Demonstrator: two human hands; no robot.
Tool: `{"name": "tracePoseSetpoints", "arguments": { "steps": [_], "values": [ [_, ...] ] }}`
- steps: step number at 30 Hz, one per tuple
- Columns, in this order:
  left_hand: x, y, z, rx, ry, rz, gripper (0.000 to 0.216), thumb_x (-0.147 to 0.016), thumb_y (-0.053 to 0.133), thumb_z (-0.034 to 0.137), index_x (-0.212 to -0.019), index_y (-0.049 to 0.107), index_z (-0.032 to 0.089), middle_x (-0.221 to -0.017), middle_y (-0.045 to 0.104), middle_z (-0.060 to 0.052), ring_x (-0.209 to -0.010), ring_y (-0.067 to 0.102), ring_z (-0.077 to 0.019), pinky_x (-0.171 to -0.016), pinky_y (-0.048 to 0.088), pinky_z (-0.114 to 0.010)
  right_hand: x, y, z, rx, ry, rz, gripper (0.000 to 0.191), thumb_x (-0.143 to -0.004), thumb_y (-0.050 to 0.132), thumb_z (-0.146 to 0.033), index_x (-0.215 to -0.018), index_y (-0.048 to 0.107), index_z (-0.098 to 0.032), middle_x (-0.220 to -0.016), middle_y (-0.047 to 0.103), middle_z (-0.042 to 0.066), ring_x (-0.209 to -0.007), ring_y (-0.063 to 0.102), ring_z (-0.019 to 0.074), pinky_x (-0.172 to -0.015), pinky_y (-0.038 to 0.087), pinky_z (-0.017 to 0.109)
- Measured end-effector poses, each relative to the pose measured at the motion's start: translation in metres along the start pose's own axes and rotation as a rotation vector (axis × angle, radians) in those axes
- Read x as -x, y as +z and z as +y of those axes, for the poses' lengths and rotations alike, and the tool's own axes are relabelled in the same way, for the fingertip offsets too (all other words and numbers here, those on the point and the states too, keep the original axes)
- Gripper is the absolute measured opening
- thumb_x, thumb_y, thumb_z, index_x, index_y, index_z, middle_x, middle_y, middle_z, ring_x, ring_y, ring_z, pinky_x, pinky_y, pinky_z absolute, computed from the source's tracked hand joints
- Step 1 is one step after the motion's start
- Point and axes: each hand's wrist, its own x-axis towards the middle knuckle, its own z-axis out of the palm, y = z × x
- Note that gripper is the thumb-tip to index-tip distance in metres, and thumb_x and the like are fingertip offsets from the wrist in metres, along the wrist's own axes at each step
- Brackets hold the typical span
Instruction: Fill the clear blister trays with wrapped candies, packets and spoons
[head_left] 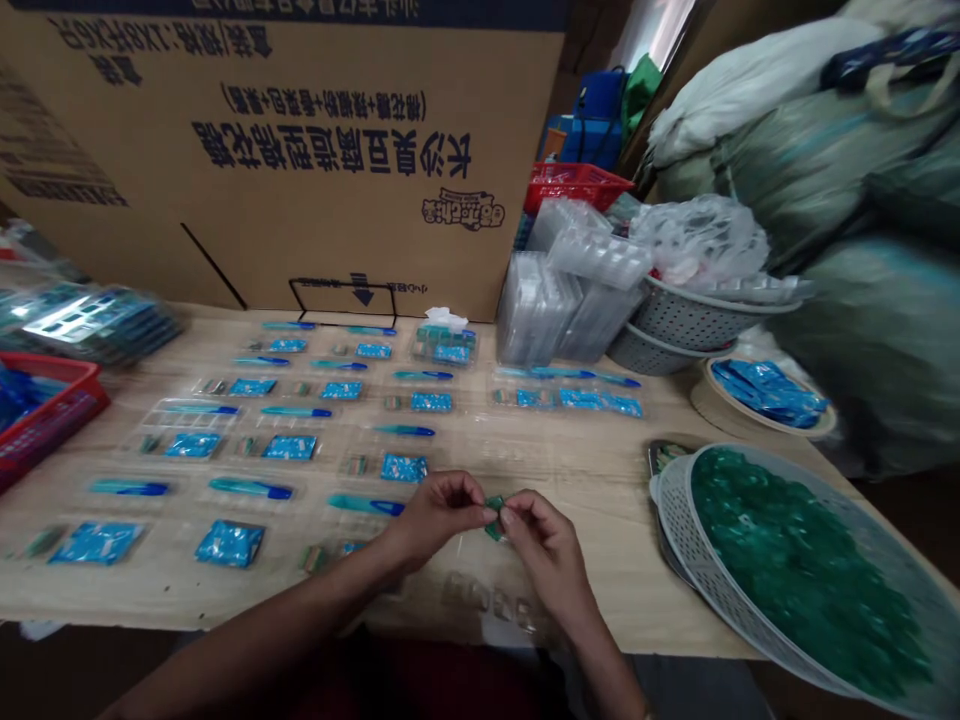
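Note:
A small green piece (494, 517), perhaps a little packet, is pinched between my two hands above the table. My left hand (444, 512) grips its left side with thumb and fingertips. On the other side, the thumb and fingers of my right hand (546, 548) close on it. Below them lies a clear plastic tray (487, 600) with small moulded hollows, partly hidden by my hands. Left of my left hand, clear trays each hold a blue pen-like tool (366, 504), a blue printed packet (405, 467) and a small greenish piece (313, 558).
A large cardboard box (337, 220) stands along the back. At right are a white basket of green packets (675, 500), a bowl of blue packets (772, 395), grey baskets (697, 320) and stacked clear trays (536, 310). A red basket (82, 405) sits at left.

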Motion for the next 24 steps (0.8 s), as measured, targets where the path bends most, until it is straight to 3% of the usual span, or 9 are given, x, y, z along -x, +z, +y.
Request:
{"name": "tracePoseSetpoints", "arguments": {
  "steps": [2, 4, 11, 14, 19, 21, 24],
  "values": [
    [0.001, 0.0, 0.002, 0.125, -0.105, -0.068, 0.033, -0.049, 0.086, 0.032, -0.06, 0.06, 0.014, -0.057, 0.059, 0.003, -0.054, 0.051, -0.008, -0.059, 0.038, -0.023, -0.001, -0.003, 0.001, -0.186, 0.069, -0.103, 0.027, -0.08, 0.061, -0.042, -0.096, 0.06, -0.022, -0.078, 0.061, 0.001, -0.063, 0.054, 0.0131, -0.06, 0.045, 0.025],
    [0.003, 0.0, 0.004, 0.191, -0.181, -0.108, 0.033, -0.048, 0.087, 0.031, -0.061, 0.061, 0.014, -0.058, 0.061, 0.003, -0.054, 0.052, -0.0082, -0.059, 0.038, -0.023, -0.003, -0.006, 0.002, -0.288, 0.114, -0.202, 0.028, -0.08, 0.063, -0.042, -0.1, 0.06, -0.022, -0.081, 0.061, 0.001, -0.064, 0.054, 0.0124, -0.063, 0.044, 0.026],
    [0.011, 0.001, 0.001, 0.124, -0.188, -0.136, 0.033, -0.048, 0.086, 0.035, -0.059, 0.063, 0.014, -0.05, 0.055, 0.004, -0.051, 0.044, -0.007, -0.056, 0.03, -0.022, -0.006, -0.003, 0.001, -0.431, 0.09, -0.396, 0.029, -0.072, 0.071, -0.044, -0.073, 0.053, -0.021, -0.072, 0.05, -0.002, -0.071, 0.05, 0.0139, -0.064, 0.04, 0.025],
    [0.012, 0.0, 0.001, 0.065, -0.106, -0.063, 0.034, -0.05, 0.084, 0.037, -0.058, 0.061, 0.014, -0.053, 0.054, 0.004, -0.054, 0.043, -0.0077, -0.059, 0.03, -0.023, -0.009, 0.0, 0.002, -0.336, 0.102, -0.345, 0.034, -0.072, 0.07, -0.046, -0.065, 0.05, -0.02, -0.065, 0.046, -0.003, -0.064, 0.045, 0.0122, -0.06, 0.036, 0.024],
    [0.01, -0.004, 0.002, 0.091, 0.041, 0.019, 0.032, -0.056, 0.082, 0.035, -0.061, 0.057, 0.015, -0.058, 0.052, 0.004, -0.059, 0.044, -0.0089, -0.061, 0.032, -0.023, -0.013, 0.009, 0.003, -0.331, 0.247, -0.216, 0.036, -0.073, 0.066, -0.05, -0.065, 0.048, -0.02, -0.054, 0.044, -0.006, -0.051, 0.039, 0.01, -0.053, 0.034, 0.023],
    [0.008, -0.005, 0.002, 0.132, 0.067, 0.053, 0.031, -0.057, 0.081, 0.033, -0.059, 0.055, 0.015, -0.058, 0.052, 0.004, -0.057, 0.043, -0.0084, -0.06, 0.032, -0.023, -0.013, 0.013, 0.001, -0.257, 0.195, -0.128, 0.031, -0.075, 0.065, -0.047, -0.069, 0.05, -0.021, -0.056, 0.046, -0.005, -0.052, 0.042, 0.0106, -0.054, 0.036, 0.023],
    [0.002, -0.008, 0.0, 0.117, 0.067, 0.14, 0.03, -0.058, 0.079, 0.031, -0.054, 0.053, 0.015, -0.052, 0.051, 0.005, -0.052, 0.039, -0.0069, -0.055, 0.03, -0.022, -0.013, 0.018, -0.004, 0.038, -0.043, 0.026, 0.017, -0.075, 0.066, -0.033, -0.086, 0.058, -0.021, -0.072, 0.055, -0.001, -0.066, 0.051, 0.0137, -0.062, 0.042, 0.025]
  ]
}}
